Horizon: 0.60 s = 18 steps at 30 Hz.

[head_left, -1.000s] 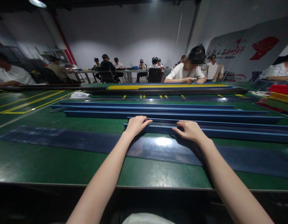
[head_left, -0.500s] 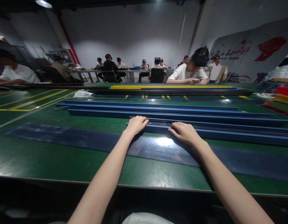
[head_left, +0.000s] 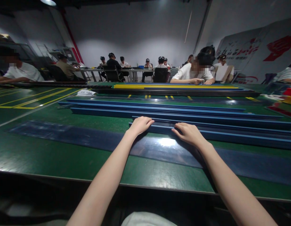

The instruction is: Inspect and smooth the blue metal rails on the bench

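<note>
A long blue rail (head_left: pixel 230 137) lies nearest me on the green table (head_left: pixel 53 157), its left end in front of me. My left hand (head_left: pixel 139 125) rests on that left end with the fingers curled over its top. My right hand (head_left: pixel 189 134) lies on the same rail a little to the right, fingers bent over its far edge. Both hands grip the rail. A dark blue glossy strip (head_left: pixel 65 135) runs across the table just under my wrists.
More blue rails (head_left: pixel 159 110) lie parallel behind the near one. Farther back are black and yellow rails (head_left: pixel 173 88). A person in white (head_left: pixel 192 73) works across the table, another person (head_left: pixel 20 73) at the left. More people sit at far tables. Red and yellow pieces (head_left: pixel 290 94) lie at the right.
My hands have stayed on the rail; the right hand shifted slightly. The view has drifted a little, so everything sits slightly further right.
</note>
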Motion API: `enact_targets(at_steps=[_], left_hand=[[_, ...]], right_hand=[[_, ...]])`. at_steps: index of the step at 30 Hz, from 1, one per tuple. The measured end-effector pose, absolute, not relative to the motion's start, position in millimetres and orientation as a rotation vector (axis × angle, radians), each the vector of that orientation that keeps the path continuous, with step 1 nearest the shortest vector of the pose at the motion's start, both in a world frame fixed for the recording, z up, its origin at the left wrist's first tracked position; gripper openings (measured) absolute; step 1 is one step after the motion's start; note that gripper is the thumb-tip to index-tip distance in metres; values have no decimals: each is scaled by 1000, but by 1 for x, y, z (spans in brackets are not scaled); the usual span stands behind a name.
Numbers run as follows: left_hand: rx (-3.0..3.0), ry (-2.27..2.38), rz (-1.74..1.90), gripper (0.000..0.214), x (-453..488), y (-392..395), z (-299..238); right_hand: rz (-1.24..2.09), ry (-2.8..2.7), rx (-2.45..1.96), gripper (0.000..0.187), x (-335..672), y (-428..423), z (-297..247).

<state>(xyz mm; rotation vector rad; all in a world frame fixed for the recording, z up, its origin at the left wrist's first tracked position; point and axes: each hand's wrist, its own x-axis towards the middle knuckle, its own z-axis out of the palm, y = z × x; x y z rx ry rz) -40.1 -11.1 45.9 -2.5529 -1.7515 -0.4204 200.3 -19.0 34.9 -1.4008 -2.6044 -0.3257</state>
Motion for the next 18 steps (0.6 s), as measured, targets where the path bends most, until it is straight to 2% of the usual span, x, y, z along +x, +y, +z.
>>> enact_targets(at_steps=[18], left_hand=[[-2379, -1824, -337, 37, -39, -13, 48]], right_hand=[[-327, -2592, -1415, 33, 199, -22, 38]])
